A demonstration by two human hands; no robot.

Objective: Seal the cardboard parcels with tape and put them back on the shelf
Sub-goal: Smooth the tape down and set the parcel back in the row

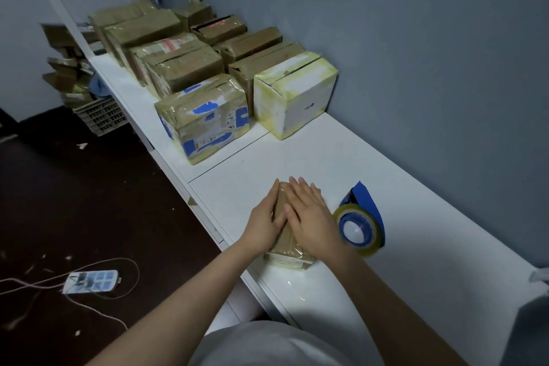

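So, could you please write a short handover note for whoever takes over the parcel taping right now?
Left hand and right hand: both flat, fingers straight, pressing on the small cardboard parcel near the front edge of the white tabletop.
Tape dispenser: lies just right of the parcel, unheld.
Done: glossy tape covers the parcel's near end; stored parcels stand in two rows further back.
Left: probably finish smoothing, then set it with the rows.

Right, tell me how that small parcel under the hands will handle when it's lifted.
The small parcel lies low and flat under the left hand and right hand, so it probably won't tip or roll. Its near end is wrapped in glossy tape, so it may be slippery. It looks small enough for one hand; weight can't be judged.
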